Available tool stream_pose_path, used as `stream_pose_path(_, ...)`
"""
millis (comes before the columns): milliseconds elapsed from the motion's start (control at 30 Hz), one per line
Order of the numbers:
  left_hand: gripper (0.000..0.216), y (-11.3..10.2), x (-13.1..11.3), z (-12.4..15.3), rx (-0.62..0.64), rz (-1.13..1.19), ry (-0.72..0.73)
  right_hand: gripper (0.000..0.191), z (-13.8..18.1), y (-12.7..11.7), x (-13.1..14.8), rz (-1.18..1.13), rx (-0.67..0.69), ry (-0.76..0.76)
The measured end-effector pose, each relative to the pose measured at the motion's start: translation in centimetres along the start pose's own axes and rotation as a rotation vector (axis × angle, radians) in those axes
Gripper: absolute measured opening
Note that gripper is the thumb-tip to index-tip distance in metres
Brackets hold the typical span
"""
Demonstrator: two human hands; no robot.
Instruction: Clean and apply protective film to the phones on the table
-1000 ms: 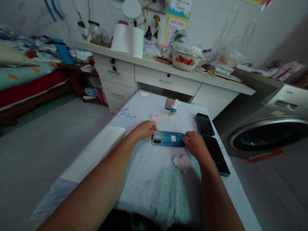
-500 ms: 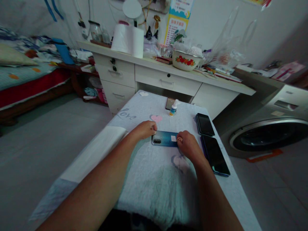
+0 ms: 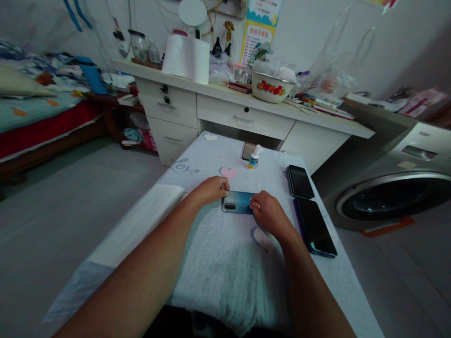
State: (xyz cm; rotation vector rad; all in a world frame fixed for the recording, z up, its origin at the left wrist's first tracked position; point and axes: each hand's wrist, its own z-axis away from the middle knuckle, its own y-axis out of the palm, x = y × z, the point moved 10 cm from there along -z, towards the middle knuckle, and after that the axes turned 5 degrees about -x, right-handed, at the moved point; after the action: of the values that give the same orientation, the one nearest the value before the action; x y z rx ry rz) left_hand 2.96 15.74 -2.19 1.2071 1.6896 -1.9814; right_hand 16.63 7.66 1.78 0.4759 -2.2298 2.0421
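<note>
A blue phone (image 3: 238,203) lies back up across a white towel-covered table (image 3: 225,263), its camera end to the left. My left hand (image 3: 211,189) rests at that left end with fingers curled against the phone's edge, holding it. My right hand (image 3: 269,215) lies over the phone's right half, fingers pinched together and pressed on the back. Whatever the pinch holds is hidden. Only the left part of the phone shows.
Two black phones (image 3: 300,181) (image 3: 314,226) lie screen up along the table's right side. A small dropper bottle (image 3: 254,157) and another phone (image 3: 248,150) sit at the far end. Beyond are a cluttered white desk (image 3: 243,117), a washing machine (image 3: 394,192) and a bed (image 3: 31,117).
My right hand has slid leftward along the blue phone's back, covering its right half and the small white sticker. The left hand and the phone have stayed in place.
</note>
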Motion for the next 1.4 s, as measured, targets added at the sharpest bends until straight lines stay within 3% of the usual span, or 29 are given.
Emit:
stream_pose_path(467, 0.012, 0.2, 0.6, -0.2, 0.006, 0.015, -0.01, 0.018, 0.8, -2.1, -5.0, 0.081, 0.078, 0.158)
stream_pose_path(667, 0.011, 0.2, 0.5, -0.1, 0.009, 0.039, -0.016, 0.021, 1.2, -1.7, -6.9, 0.089, 0.116, 0.214)
stream_pose_path(1133, 0.012, 0.2, 0.3, 0.0, 0.016, 0.017, -0.021, 0.02, 1.2, -1.7, -5.8, 0.13, 0.092, 0.141)
stream_pose_path(1400, 0.012, 0.3, 0.5, -0.1, 0.01, 0.022, -0.02, 0.02, 1.0, -1.3, -3.8, 0.074, 0.09, 0.082)
